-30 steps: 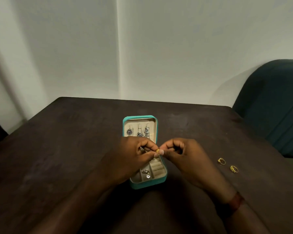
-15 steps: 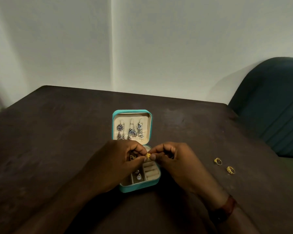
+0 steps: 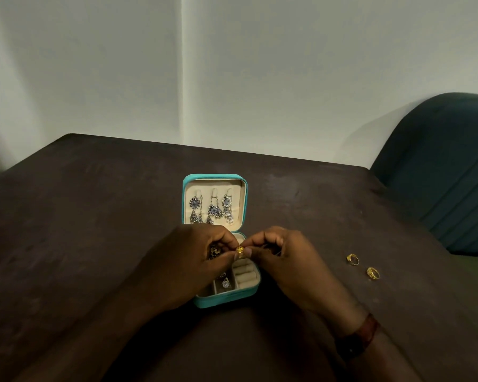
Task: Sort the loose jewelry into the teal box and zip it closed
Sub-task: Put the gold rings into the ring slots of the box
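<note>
Gold ring point(image 3: 239, 249) pinched between left hand point(image 3: 193, 260) and right hand point(image 3: 284, 260), both grips clamped on it, teal box point(image 3: 226, 300) open beneath.

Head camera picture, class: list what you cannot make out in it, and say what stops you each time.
- Small gold piece: pinched between both hands; too small to tell what it is.
- Teal box: left hand hides its left compartments; no zip can be seen.
- Dark item: tucked under the left hand's fingers, unclear.
- Two gold rings on the table: too small for detail.
- Green chair: cut off by the right edge.
</note>
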